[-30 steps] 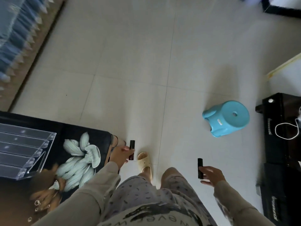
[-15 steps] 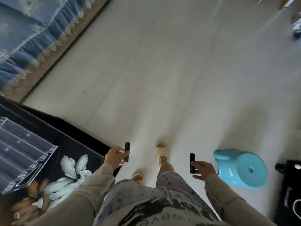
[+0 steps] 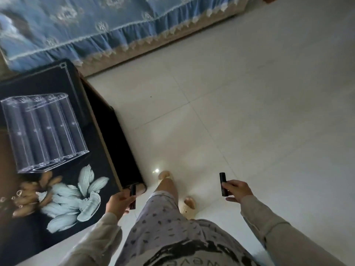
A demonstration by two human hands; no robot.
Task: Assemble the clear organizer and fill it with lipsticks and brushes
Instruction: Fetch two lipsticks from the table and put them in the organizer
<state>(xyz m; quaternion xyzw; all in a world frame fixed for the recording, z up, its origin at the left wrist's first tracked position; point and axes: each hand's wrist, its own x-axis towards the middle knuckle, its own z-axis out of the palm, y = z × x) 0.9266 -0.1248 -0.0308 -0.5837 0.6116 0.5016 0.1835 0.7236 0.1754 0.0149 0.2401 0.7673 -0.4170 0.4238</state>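
1. Organizer (image 3: pixel 44 131) sits on the table (image 3: pixel 96 166), looking empty and ready for loading.
2. Our left hand (image 3: pixel 118 203) grips one lipstick (image 3: pixel 133 196) upright at the table's corner, likely first in.
3. Our right hand (image 3: pixel 239 190) grips a second lipstick (image 3: pixel 222 184) over the floor (image 3: pixel 249 112), well away.
4. Shirt print (image 3: pixel 184 258): we can't read it. No labels legible.

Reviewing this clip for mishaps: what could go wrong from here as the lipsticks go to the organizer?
The left hand holds the left lipstick and the right hand the right lipstick over tiled floor; a loose grip could drop one.
The left hand is near the table corner and might knock it.
The clear organizer is faint on the dark top, so a slot could be missed.
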